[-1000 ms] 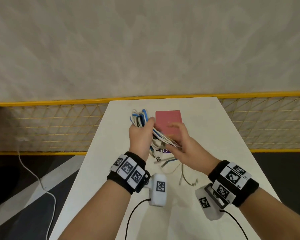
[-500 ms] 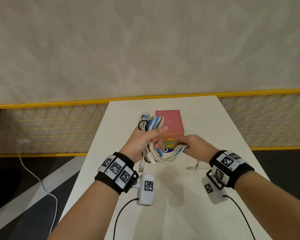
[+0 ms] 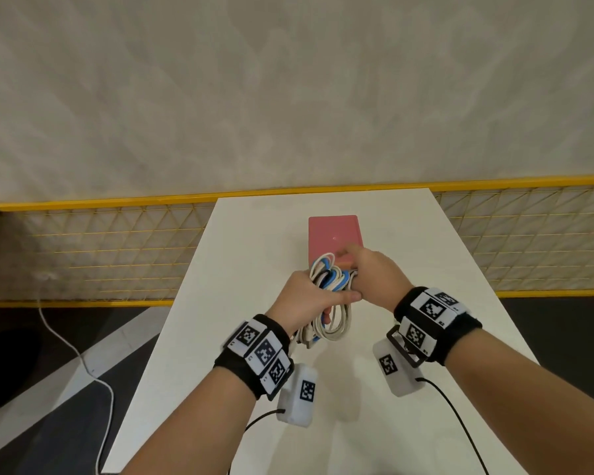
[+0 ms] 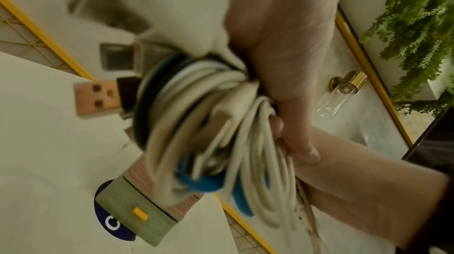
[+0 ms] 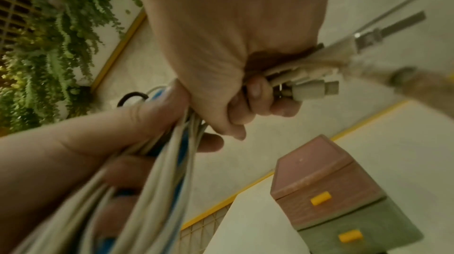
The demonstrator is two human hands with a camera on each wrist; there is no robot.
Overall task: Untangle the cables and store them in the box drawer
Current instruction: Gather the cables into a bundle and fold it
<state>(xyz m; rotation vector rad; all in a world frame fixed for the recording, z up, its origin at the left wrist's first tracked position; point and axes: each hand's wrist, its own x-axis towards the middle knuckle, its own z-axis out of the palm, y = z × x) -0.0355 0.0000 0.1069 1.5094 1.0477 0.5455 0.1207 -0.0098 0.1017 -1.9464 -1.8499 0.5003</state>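
the head view looks forward and down from above the white table [image 3: 240, 337], its far edge toward 12 o'clock, both forearms coming in from 6 o'clock. the left wrist view sits very close under the left hand [image 4: 282, 44], facing along it — the cables [image 4: 196, 122] fill its frame. the right wrist view is as near the right hand [image 5: 233, 44]; all three share the cables and the box [image 5: 331, 190].

Bare table [image 3: 254, 255] either side of box [image 3: 333, 234]
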